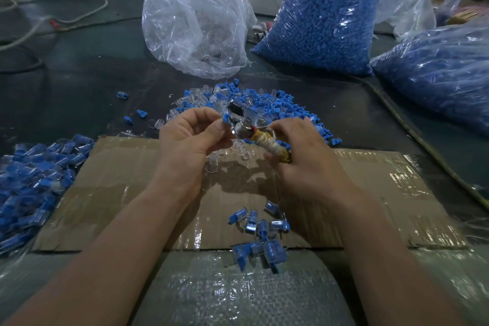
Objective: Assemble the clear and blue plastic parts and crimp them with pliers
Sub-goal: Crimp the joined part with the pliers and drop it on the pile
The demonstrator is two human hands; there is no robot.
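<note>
My left hand (190, 135) pinches a small blue and clear plastic part (226, 118) between thumb and fingers, right at the metal jaws of the pliers (244, 120). My right hand (299, 151) grips the pliers by their handles, which are wrapped in yellowish tape (275, 147). Behind the hands lies a loose heap of blue and clear parts (254, 102). A small cluster of joined blue-and-clear pieces (260, 235) lies on the cardboard near me.
A flattened cardboard sheet (119, 193) covers the dark table. A pile of joined pieces (34, 180) lies at the left. At the back stand a clear bag (195, 24) and two bags of blue parts (322, 24) (444, 69). A cable (412, 135) runs along the right.
</note>
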